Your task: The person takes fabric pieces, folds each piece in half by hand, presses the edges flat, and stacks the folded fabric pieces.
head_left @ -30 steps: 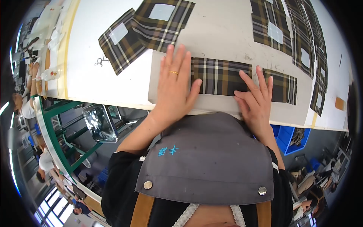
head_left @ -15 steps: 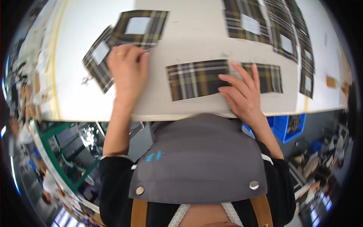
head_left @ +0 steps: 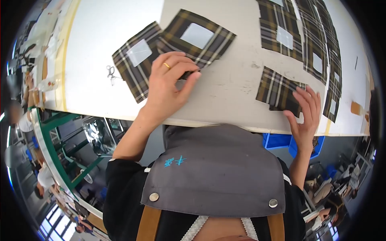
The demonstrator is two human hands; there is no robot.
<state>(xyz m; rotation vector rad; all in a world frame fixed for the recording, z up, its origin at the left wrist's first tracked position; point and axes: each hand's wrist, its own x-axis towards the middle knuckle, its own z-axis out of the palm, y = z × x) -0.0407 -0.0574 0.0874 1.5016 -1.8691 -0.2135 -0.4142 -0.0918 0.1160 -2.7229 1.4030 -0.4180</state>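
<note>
Plaid strip (head_left: 277, 86) now shifted right of centre, overlapping second strip (head_left: 283, 108); apparently set aside. Right hand (head_left: 307, 116) loose, fingertips on cloth. Left hand (head_left: 171, 84) pinching patched square (head_left: 197, 37), upper centre.

The left hand (head_left: 171, 86) covers the lower corner of the upper patched plaid piece (head_left: 216, 45); its grip there cannot be confirmed. The right hand (head_left: 309, 114) hides the right end of the front plaid piece (head_left: 278, 87), which overlies most of a second piece (head_left: 277, 108). The top edge crops the plaid rows (head_left: 281, 22). The right forearm (head_left: 302, 164) blocks part of the blue bin (head_left: 294, 149).
</note>
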